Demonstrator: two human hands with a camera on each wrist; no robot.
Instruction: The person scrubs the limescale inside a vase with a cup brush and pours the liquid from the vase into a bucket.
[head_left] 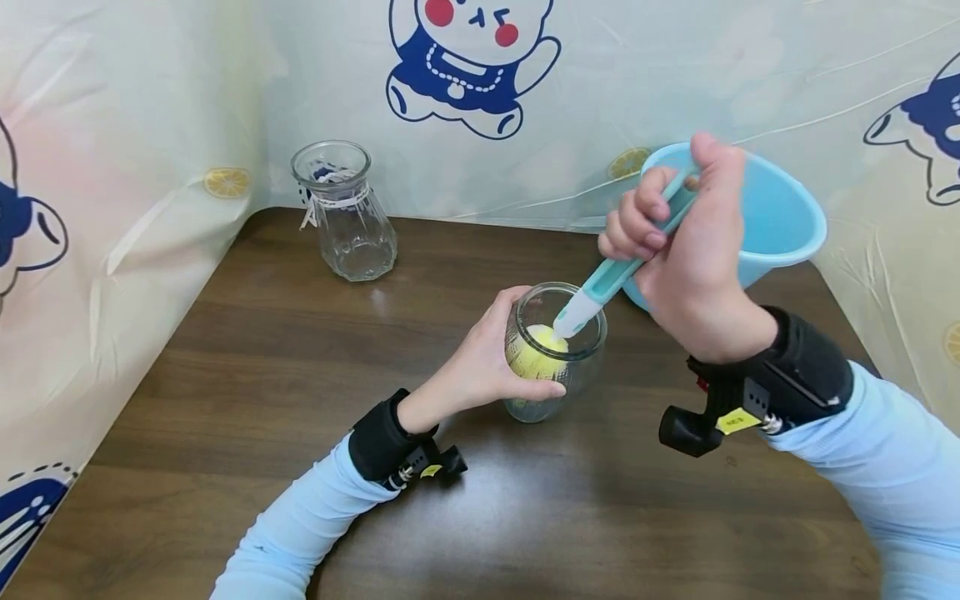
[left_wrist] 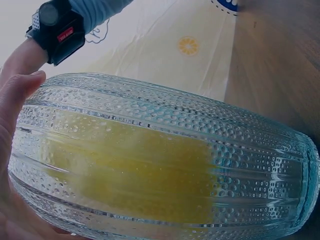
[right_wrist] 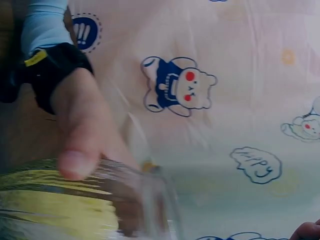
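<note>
A clear glass jar [head_left: 534, 412] stands on the table. My left hand [head_left: 476, 367] holds it from the left, thumb and fingers around its side. Inside it sits the yellow sponge head [head_left: 536, 358] of a cleaning brush [head_left: 617, 273] with a light-blue handle and white neck. My right hand [head_left: 697, 258] grips the handle above the jar. In the left wrist view the textured jar [left_wrist: 260, 165] fills the frame, the yellow sponge blurred behind its wall. The right wrist view shows the left hand [right_wrist: 87, 120] on the jar; the brush handle is out of that view.
A faceted glass vase [head_left: 358, 242] with a white ribbon at its neck stands at the back left of the wooden table [head_left: 315, 333]. A light-blue basin [head_left: 783, 208] is at the back right, partly behind the right hand. Patterned sheeting [head_left: 585, 100] surrounds the table.
</note>
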